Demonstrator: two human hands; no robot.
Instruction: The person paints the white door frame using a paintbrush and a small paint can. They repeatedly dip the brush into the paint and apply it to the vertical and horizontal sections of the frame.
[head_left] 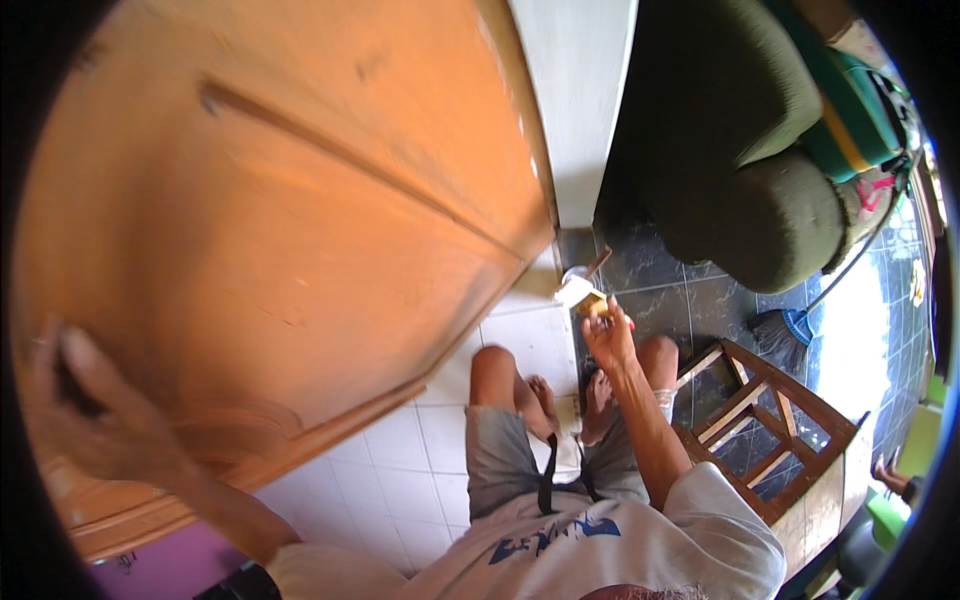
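A large orange-brown wooden panel (330, 250) with a carved groove fills the left side. My left hand (100, 420) is at its far left, thumb and fingers apart with a dark gap between them; it seems to rest against the wood, though blur hides the exact contact. Out in front of my knees, my right hand (612, 340) is closed on a small yellowish flat tool (592, 303) with a red end, perhaps a brush; its kind is unclear. Just beyond it stand a small pale container (575, 277) and a brown stick (600, 261) leaning there.
A white upright board (580, 100) adjoins the panel's far edge. Dark green upholstered seating (740, 170) is at the back right. A broom (785, 328) with blue bristles lies on the dark tiles. A wooden stool frame (760, 420) stands close to my right knee.
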